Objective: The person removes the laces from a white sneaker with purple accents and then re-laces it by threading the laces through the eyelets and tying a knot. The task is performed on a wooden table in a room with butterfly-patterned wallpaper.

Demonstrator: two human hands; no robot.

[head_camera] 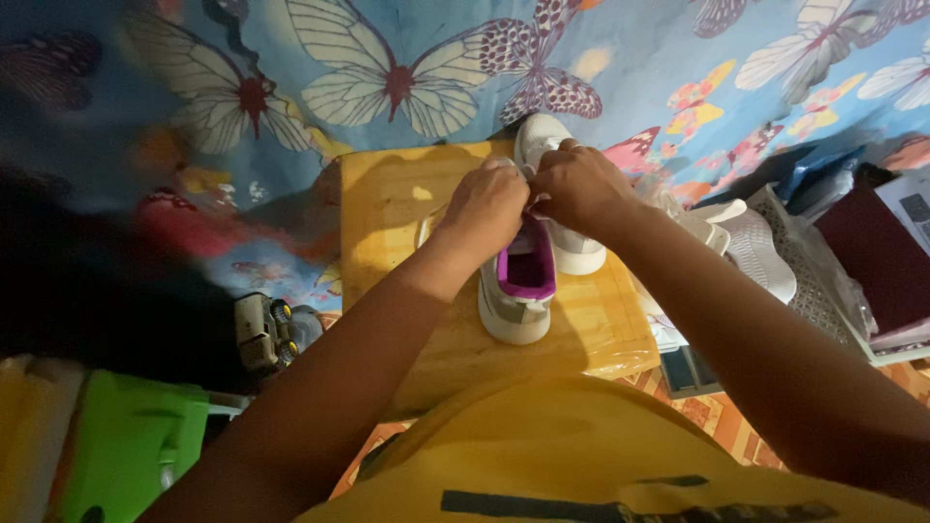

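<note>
A cloth printed with big butterflies (387,77) fills the whole upper half of the frame, spread blue and pale behind everything else. Below it, in the middle of the frame, stands a small yellow wooden table (407,203), its top wrapped in clear film that bunches at the lower right corner. On that top sit two pale shoes: the nearer shoe (518,291) lies in the centre with its heel toward the bottom of the frame and its purple lining showing, so the opening faces up where the hands can get at it; the second shoe (557,145) stands just behind it at the table's upper edge, touching or nearly touching the first. To the right of the table, at mid height, lies a white mesh basket (809,271) with another pale shoe (746,237) beside it, and at the lower left a green plastic thing (131,446) and a small toy truck (262,329) sit on the floor. Both arms reach up from the bottom of the frame and meet over the front of the nearer shoe. The left hand (489,208) has its fingers curled and pressed together, apparently pinching something at the tongue or lace — what exactly is hidden. The right hand (581,184) is bunched the same way, knuckles up, fingertips tucked against the left — a two-handed grip that steadies the shoe's front.
</note>
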